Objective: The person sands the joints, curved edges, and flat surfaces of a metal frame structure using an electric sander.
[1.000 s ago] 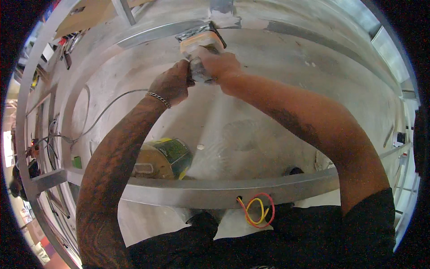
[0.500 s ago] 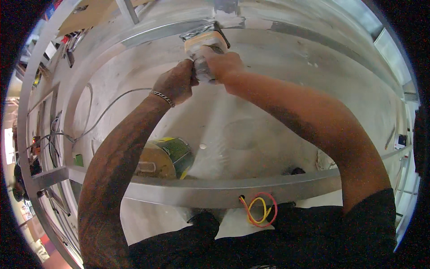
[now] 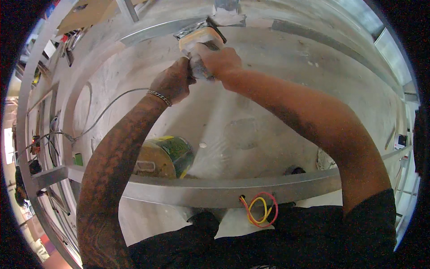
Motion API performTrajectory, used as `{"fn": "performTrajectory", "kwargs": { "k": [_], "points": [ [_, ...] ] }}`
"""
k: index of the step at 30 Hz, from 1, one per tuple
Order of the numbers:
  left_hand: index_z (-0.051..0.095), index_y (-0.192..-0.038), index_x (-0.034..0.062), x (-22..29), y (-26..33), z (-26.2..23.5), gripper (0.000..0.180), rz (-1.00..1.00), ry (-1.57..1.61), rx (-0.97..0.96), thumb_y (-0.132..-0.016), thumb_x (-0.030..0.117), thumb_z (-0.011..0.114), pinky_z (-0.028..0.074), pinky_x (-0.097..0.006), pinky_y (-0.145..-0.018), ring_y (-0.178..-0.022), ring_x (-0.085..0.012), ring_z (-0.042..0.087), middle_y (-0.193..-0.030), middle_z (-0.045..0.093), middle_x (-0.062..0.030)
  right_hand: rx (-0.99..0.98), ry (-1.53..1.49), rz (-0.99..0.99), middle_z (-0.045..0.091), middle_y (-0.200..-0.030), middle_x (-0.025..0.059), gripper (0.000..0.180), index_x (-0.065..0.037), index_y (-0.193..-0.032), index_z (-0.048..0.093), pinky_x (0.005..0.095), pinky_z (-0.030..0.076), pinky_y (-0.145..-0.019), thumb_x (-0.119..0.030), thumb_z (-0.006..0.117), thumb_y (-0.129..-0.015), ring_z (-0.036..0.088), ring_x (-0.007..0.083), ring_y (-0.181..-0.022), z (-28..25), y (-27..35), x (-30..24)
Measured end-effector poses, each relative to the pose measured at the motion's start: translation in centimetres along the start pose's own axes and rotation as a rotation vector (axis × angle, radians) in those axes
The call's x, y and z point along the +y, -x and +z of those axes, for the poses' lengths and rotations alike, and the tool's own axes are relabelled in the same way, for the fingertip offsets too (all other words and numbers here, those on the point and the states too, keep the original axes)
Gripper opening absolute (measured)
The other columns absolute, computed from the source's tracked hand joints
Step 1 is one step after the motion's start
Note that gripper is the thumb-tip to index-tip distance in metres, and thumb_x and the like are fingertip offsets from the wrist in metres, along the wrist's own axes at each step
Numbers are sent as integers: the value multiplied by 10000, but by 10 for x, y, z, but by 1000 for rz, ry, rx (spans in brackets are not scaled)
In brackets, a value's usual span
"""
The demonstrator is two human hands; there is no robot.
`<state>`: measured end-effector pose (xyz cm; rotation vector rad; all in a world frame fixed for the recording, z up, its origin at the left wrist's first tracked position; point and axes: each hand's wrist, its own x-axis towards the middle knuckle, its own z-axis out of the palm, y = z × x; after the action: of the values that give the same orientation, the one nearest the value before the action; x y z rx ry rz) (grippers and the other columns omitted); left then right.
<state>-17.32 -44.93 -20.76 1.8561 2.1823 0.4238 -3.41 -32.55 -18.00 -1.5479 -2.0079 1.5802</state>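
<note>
Both of my hands are closed on a dusty corded sander (image 3: 192, 41), held out at arm's length. Its light orange-and-grey body ends in a dark, flat pad pressed near a grey metal strip (image 3: 161, 31) on the pale surface. My right hand (image 3: 219, 62) wraps over the top of the body. Lower down, my left hand (image 3: 174, 81), with a chain bracelet at the wrist, grips the rear end. From behind that wrist a grey cord (image 3: 109, 104) runs off to the left. My fingertips are partly hidden behind the tool.
A metal frame bar (image 3: 215, 192) crosses in front of my body, with looped red and yellow wires (image 3: 260, 210) coming out of it. Beyond it lies a round drum-like container (image 3: 163, 157) with a green-and-yellow label. Upright frame bars (image 3: 31, 89) stand at the left.
The sander and both hands have shifted slightly to the left, and the tool is turned a little. The cord has moved slightly with it.
</note>
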Motion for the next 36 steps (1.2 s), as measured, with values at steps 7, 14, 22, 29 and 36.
{"fn": "performTrajectory", "kwargs": {
  "k": [7,14,22,29,36],
  "points": [
    [479,-1114,13,14,4,-11,339,-91,10,-56,-900,129,716,543,-542,-799,-985,-456,686,-1017,695,-245,39,-64,36,736,-1196,193,758,31,-1150,735,389,601,-911,-641,723,-798,740,301,-1069,0,7,-9],
    [493,-1140,20,11,3,-8,367,-42,25,-15,-889,132,737,550,-527,-816,-977,-440,698,-1012,704,-235,-48,-56,47,755,-1150,176,761,13,-1111,756,380,614,-841,-678,673,-805,754,278,-1023,-12,25,-15],
    [496,-1131,19,17,-4,-6,357,-23,-19,-46,-900,145,737,549,-522,-822,-994,-432,697,-990,705,-221,41,17,-14,771,-1050,167,742,16,-1088,753,371,623,-767,-671,676,-819,774,257,-906,-5,-1,3],
    [507,-1120,22,31,-14,-14,323,-66,-18,-160,-916,158,716,548,-508,-833,-1024,-416,689,-1041,693,-203,80,57,13,777,-1039,131,602,-56,-1089,771,403,622,-776,-609,681,-870,774,260,-921,-1,-31,30],
    [513,-1105,58,31,-15,-3,280,46,-49,-55,-887,89,686,565,-507,-789,-991,-407,698,-1033,686,-189,-10,656,-316,772,-1051,84,543,-144,-1280,665,439,606,-747,-429,776,-832,762,272,-922,-9,-50,61]
  ]
}}
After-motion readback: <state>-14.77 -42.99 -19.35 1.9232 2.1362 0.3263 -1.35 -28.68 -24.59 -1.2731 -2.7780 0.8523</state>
